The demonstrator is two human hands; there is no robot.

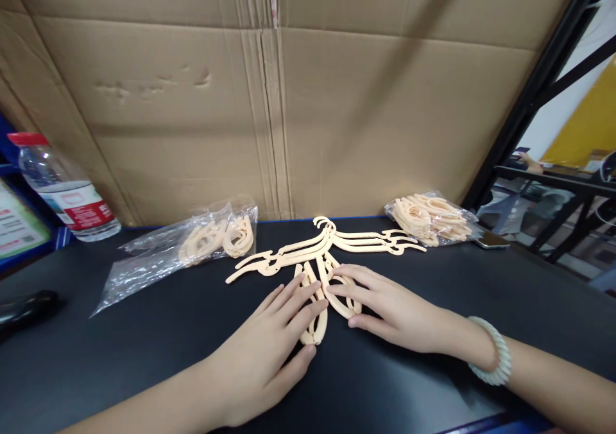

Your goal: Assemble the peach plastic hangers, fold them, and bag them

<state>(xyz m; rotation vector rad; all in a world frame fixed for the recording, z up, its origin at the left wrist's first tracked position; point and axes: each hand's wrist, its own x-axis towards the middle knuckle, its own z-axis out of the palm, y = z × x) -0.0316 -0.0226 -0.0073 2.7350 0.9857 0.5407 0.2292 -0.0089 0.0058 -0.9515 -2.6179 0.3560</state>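
A stack of cream plastic hangers [337,241] lies on the black table [144,350] in front of me, with their folded lower parts [315,328] reaching toward me. My left hand [269,350] lies flat with its fingers stretched over the left folded part. My right hand [385,305] rests flat with its fingers spread on the right folded part [344,305]. Neither hand grips anything. A pale coiled band [495,360] circles my right wrist.
A clear bag of cream hanger parts [192,248] lies at the left, another full bag [433,219] at the right. A water bottle [65,190] stands far left, a dark object [26,309] at the left edge. A cardboard wall [289,100] rises behind.
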